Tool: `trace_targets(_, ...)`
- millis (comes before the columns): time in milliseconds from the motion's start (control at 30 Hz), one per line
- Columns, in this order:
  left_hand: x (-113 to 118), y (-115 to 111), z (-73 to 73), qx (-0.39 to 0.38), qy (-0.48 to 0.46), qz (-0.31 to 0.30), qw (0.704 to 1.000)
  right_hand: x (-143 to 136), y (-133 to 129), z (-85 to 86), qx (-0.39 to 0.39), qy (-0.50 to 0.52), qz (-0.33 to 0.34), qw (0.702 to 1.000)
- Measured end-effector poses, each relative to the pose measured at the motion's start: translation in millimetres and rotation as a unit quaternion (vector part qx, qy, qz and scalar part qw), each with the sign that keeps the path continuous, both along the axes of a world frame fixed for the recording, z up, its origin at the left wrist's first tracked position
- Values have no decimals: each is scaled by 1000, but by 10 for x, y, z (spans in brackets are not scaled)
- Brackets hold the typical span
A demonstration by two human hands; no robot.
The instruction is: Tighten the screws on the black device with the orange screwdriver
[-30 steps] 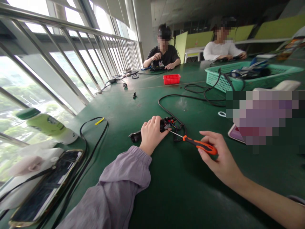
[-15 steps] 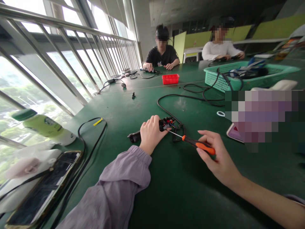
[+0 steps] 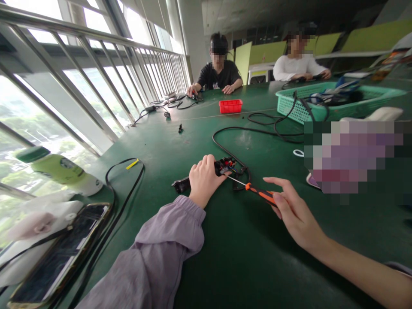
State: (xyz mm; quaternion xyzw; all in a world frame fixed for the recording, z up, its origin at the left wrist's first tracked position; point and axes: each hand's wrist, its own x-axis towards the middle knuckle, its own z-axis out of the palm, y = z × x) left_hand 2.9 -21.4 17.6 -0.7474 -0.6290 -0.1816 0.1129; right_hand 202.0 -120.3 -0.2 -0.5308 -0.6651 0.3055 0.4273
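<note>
My left hand is wrapped round a black device lying on the green table. Coloured wires and inner parts show at the device's open right end, where a black cable comes out. In my right hand is an orange and black screwdriver, its handle pinched between thumb and fingers, with the index finger raised off it. The screwdriver's shaft slants up and left, and its tip is at the wired end beside my left thumb. Whether the tip sits on a screw is too small to tell.
A red tray and a small black part lie farther back. At right stands a green basket with cables. A bottle, a phone and a black strap lie left. Two people sit across the table.
My right hand's fingers have shifted along the screwdriver handle, which shows a different side up. My left hand has hardly moved. The person opposite has moved a hand and a dark object leftward.
</note>
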Motion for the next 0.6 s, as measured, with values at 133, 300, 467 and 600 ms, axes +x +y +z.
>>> trace_targets(133,3,5,-2,-11,3,8,1000,-20,12,8,62,-9,-21,998)
trace_targets(300,9,14,0,-16,1,14,1000,-29,4,10,59,-22,-18,998)
trace_targets(467,27,12,3,-21,4,20,1000,-27,0,8,40,-22,-12,999)
trace_targets(600,45,8,3,-8,12,23,1000,-33,15,0,138,-26,-36,989)
